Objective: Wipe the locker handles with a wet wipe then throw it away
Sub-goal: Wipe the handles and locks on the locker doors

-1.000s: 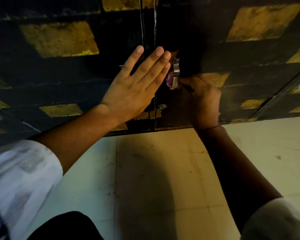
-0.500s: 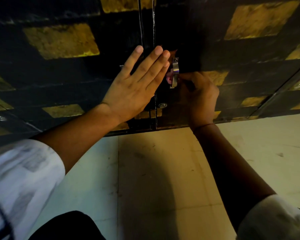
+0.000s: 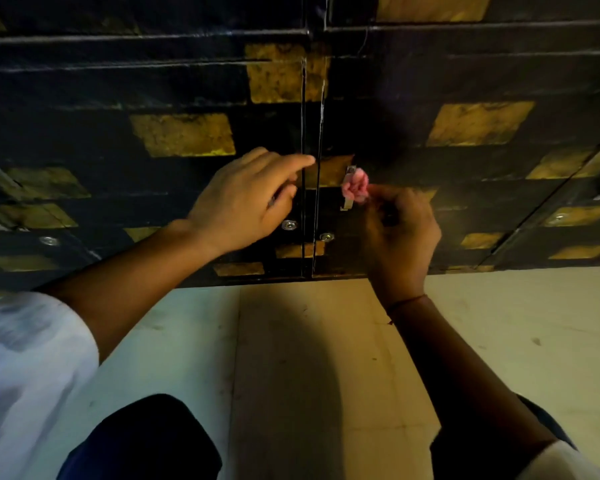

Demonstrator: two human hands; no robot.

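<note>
— What am I looking at down there?

— A bank of dark lockers (image 3: 160, 84) with worn gold patches, standing on a pale tiled floor (image 3: 326, 341). Two doors meet at a seam in the middle, and the person is crouched right in front of it.

— And the arms?

— Both reach forward out of white sleeves (image 3: 28, 368). The left hand (image 3: 243, 206) is up against the left door, loose and holding nothing; the forefinger is stretched out so its tip reaches the seam, the other fingers only softly bent.

— The right one?

— The right hand (image 3: 400, 230) is in shadow, fingers curled, pinching a bunched pink wet wipe (image 3: 354, 187) at its fingertips. A thin thread band sits round that wrist.

— Where's the wipe exactly?

— Pressed against the small metal handle (image 3: 349, 188) on the right door, just right of the seam. It covers the middle of the handle; the top and bottom ends show bare metal.

— Anything smaller?

— Two round silver locks (image 3: 289, 224) below, one on each side of the seam.
</note>
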